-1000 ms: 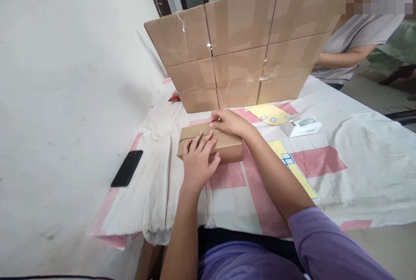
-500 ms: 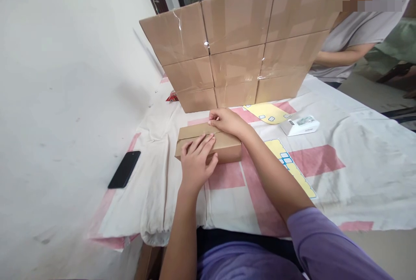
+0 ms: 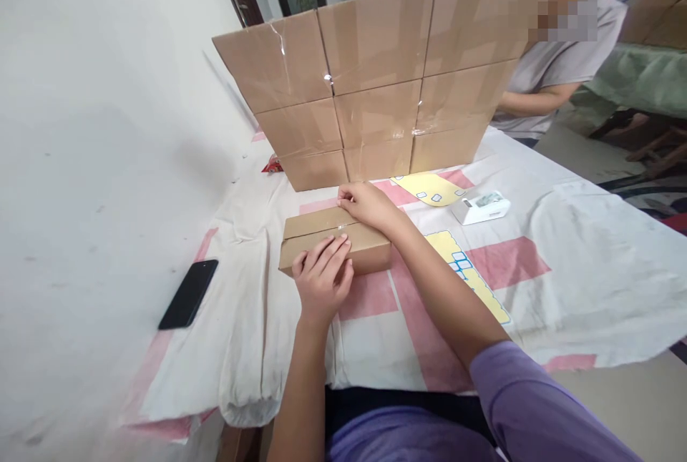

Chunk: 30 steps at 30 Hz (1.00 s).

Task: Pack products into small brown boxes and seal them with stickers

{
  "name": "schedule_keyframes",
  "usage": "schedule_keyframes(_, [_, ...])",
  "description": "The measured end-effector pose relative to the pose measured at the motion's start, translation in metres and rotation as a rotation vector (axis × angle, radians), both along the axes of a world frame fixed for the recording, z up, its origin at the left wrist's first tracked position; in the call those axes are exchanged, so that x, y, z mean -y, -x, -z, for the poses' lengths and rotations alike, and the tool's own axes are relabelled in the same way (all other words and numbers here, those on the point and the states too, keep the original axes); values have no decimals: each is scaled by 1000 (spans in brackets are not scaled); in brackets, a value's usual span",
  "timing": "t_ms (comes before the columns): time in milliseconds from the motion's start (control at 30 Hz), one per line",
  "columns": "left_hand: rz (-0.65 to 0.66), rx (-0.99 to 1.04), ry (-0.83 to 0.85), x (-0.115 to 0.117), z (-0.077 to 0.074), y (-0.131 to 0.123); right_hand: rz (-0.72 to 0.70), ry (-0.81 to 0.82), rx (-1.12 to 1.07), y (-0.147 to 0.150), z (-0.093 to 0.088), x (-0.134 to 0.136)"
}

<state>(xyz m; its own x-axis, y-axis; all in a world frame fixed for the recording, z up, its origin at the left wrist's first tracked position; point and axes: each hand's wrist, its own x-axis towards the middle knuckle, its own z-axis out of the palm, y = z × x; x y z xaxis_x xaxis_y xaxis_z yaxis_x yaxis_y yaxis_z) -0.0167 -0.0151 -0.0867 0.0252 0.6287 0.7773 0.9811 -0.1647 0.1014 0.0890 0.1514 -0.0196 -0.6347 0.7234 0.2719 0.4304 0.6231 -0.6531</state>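
Note:
A small brown cardboard box (image 3: pixel 298 244) lies on the table, its two top flaps meeting along a seam. My left hand (image 3: pixel 325 269) rests on the near flap and front edge, fingers stretched out and nothing held. Over the far side of the box is my right hand (image 3: pixel 365 203), its thumb and fingertips pinched together. Whatever is between those fingertips is too small or hidden to make out. A shiny spot, perhaps clear tape, shows on the seam between the two hands.
Behind the box stands a taped cardboard panel (image 3: pixel 378 108). A black phone (image 3: pixel 189 294) lies left, by the wall. To the right are a small white box (image 3: pixel 481 208) and yellow paper cut-outs (image 3: pixel 472 283). Beyond the panel, at the right, is another person (image 3: pixel 558 76).
The view has shifted slightly, so everything sits a little further left. My left hand has slid a bit towards the near edge, baring more of the seam. The right hand stays pinched.

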Motion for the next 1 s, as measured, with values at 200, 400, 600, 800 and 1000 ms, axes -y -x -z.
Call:
schedule_keyframes(200, [-36,7,-119,0,12,-7,109,20,-158,-73,-44,-34])
schedule_keyframes(400, [14,107,-200,2,17,-11,532,41,357,-143,-28,-131])
schedule_keyframes(600, [40,142,-161,7,19,-13,571,166,626,-142,46,-151])
schedule_keyframes(800, [51,164,-130,10,19,-14,672,215,676,-127,79,-140])
schedule_keyframes(1000, [95,184,-197,8,18,-15,739,251,650,-117,89,-144])
